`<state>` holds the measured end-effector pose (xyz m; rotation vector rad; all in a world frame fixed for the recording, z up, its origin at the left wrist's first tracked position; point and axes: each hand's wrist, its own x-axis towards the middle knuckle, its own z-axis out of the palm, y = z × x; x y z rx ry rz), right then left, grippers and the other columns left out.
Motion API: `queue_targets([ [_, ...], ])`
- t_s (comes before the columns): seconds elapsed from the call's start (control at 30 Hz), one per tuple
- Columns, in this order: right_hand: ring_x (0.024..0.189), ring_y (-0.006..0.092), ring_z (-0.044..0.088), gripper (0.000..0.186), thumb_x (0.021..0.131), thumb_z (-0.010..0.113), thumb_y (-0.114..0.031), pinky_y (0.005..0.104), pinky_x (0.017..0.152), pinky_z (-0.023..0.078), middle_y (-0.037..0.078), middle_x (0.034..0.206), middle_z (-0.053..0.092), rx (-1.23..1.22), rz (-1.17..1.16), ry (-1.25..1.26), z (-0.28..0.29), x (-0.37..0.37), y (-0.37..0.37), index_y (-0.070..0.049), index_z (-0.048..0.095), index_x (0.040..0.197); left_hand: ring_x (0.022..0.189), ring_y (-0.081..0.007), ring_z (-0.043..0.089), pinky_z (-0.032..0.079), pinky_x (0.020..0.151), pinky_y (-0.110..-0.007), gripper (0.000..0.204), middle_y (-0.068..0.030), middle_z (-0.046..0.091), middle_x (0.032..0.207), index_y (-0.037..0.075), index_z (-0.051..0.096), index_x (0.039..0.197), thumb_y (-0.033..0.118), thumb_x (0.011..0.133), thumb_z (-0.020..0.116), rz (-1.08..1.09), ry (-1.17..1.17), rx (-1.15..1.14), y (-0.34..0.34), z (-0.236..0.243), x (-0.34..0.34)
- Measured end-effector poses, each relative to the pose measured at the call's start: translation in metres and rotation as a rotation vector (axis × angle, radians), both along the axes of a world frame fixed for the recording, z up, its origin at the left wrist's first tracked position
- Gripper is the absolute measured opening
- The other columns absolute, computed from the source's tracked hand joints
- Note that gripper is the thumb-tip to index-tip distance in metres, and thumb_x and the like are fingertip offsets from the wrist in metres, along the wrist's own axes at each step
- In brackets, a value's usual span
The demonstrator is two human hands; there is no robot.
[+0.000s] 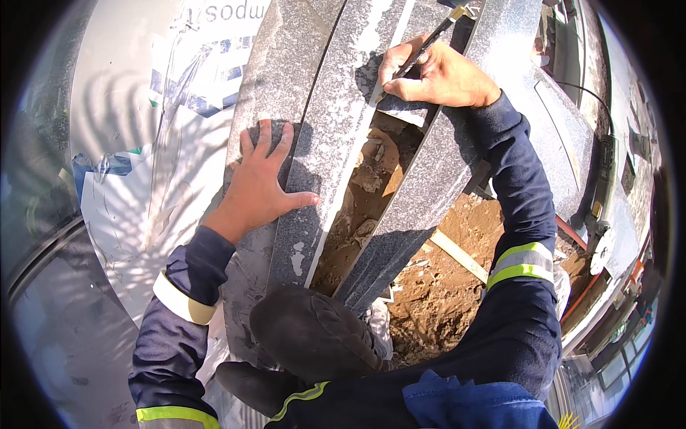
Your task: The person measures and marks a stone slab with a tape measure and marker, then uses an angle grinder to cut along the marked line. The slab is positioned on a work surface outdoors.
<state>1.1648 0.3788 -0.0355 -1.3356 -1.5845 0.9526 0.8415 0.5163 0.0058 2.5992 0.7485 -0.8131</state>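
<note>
One slim black pencil-like tool (439, 33), grasped in the right hand (451, 76), at a slab's edge.
Lower tip at the right edge of a long speckled grey stone slab (343, 86); contact unclear. Left hand (261, 187) holding nothing, palm down, fingers spread across the seam with the adjoining grey slab (275, 68). Beyond: a slanting third slab (423, 196), brown soil (421, 307), one pale yellow strip (461, 256); at left, white sheeting (189, 154).
</note>
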Motion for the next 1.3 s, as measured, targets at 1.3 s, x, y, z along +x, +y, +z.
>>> queue_targets([
  [1.3,0.080,0.0146,0.064,0.019,0.094,0.073,-0.020,0.0321,0.077,0.054,0.004,0.086,0.069,0.000,-0.053,-0.040,-0.0016,-0.0023,-0.0008,-0.002,0.070,0.097,0.154,-0.0596,-0.002,0.026,0.109,-0.082,0.123,-0.0252,0.004,0.173,0.019,0.023,0.167,0.063,0.070,0.084,-0.006,0.022,-0.007,-0.0003,-0.0009,-0.0021],
])
